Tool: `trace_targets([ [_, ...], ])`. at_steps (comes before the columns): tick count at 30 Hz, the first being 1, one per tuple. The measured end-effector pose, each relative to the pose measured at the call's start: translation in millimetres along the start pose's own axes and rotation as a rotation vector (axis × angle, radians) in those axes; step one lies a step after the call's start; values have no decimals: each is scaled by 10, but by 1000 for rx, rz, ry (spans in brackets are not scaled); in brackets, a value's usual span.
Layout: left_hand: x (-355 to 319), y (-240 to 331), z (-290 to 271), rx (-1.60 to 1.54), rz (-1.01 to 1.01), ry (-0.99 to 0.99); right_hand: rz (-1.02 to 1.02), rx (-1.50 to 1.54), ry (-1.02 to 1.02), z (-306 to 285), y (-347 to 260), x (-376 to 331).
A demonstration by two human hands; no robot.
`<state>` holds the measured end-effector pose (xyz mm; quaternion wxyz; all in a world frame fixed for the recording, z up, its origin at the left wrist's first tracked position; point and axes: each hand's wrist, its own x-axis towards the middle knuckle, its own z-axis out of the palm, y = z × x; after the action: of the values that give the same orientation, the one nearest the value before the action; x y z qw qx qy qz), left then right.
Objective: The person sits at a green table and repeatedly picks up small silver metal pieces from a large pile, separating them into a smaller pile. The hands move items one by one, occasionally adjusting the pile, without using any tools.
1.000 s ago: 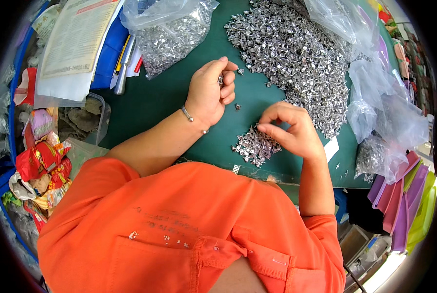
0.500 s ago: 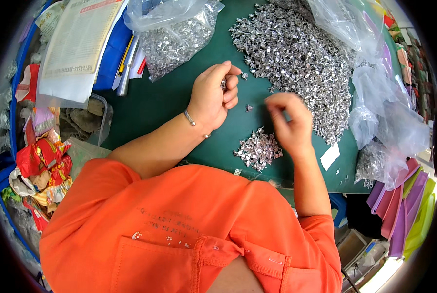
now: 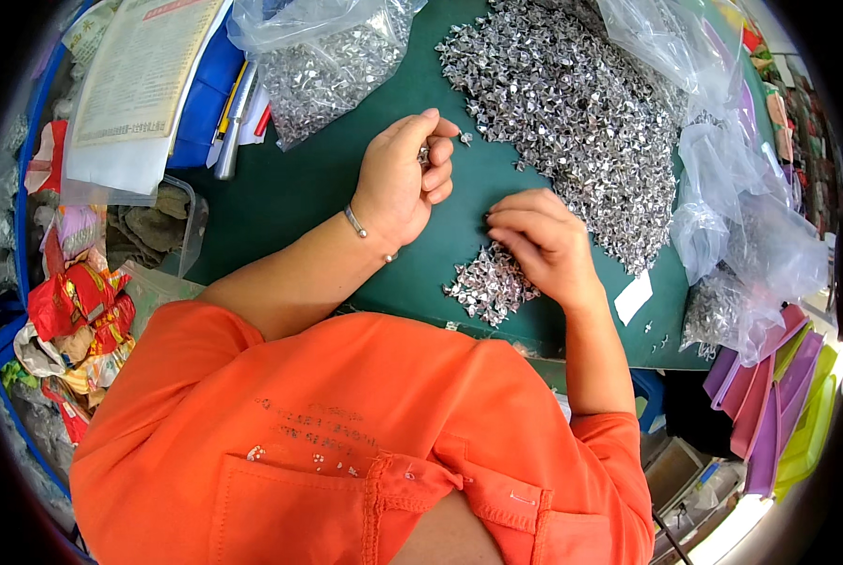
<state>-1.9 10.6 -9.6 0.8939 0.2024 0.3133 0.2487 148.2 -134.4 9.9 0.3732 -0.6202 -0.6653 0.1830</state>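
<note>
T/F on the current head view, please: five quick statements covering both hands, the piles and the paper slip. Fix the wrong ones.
1. The left hand is curled around at least one small metal piece. True.

2. The large pile lies to the left of the left hand. False: the large pile lies to its right.

3. The small pile is nearer the person's body than the large one. True.

4. A bracelet is on the right wrist. False: the bracelet is on the left wrist.

5. The white paper slip lies to the right of the right hand. True.
</note>
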Motion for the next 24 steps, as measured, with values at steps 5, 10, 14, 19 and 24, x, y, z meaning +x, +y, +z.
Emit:
trace_targets([
  [5,10,1,-5,1,-4,1,151,-124,209,-12,-24,-52],
  [10,6,-6,-23,1,4,-4,190,43,22,-3,-57,-70],
  [14,9,-16,-18,2,4,-3,199,276,-241,-287,-120,63],
  [19,13,-26,-14,-5,27,-10,-121,-261,34,112,-10,525],
  [24,15,-9,-8,5,25,-7,-109,-285,16,169,98,504],
])
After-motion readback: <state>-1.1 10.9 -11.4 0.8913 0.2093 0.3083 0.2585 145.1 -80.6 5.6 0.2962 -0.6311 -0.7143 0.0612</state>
